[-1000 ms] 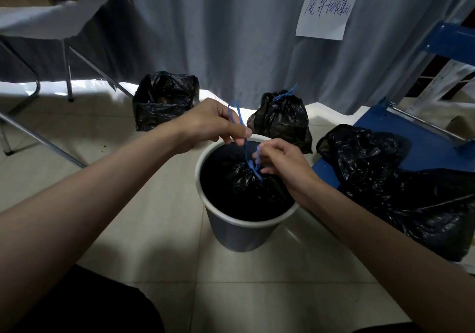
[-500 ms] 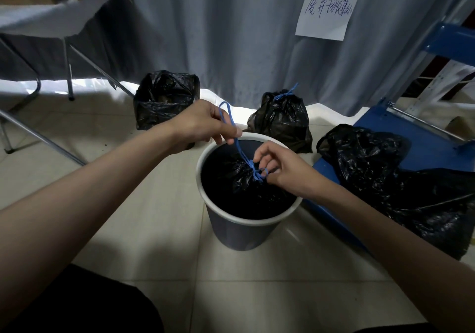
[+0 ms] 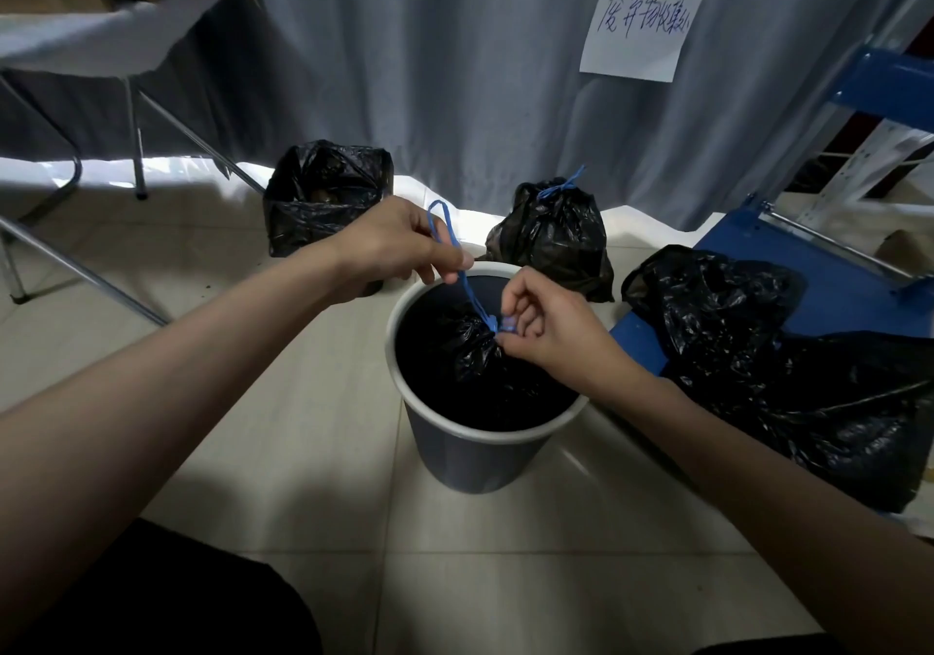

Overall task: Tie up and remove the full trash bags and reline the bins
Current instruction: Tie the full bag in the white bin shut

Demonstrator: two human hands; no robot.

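Your left hand (image 3: pixel 399 245) is raised just above the far rim of the bin (image 3: pixel 485 439), wrist bent slightly down, forearm reaching in from the lower left. Its fingers (image 3: pixel 445 262) are curled and pinch the blue drawstring (image 3: pixel 457 260) between thumb and forefinger; a loop of the string stands up above your knuckles, and the rest runs taut, slanting down into the bin.

Your right hand (image 3: pixel 546 326) sits lower, over the right side of the bin's opening, forearm coming in from the lower right. Its fingers are bent inward and pinch the string right at the gathered neck of the black trash bag (image 3: pixel 470 351), where the blue strands meet in what looks like a knot; whether it is pulled tight, you cannot tell from here.

The bag is inside the bin, its top bunched together below the rim. The bin stands on the tiled floor (image 3: pixel 313 452) between your arms.

Beyond it, a tied bag (image 3: pixel 551 245) with a blue string on top rests on the floor near the grey curtain (image 3: pixel 455 73). To its left is a second bin (image 3: pixel 323 199) lined in black plastic, its top open. At your right a large loose black bag (image 3: pixel 808 376) lies partly over a blue frame (image 3: pixel 834 280).
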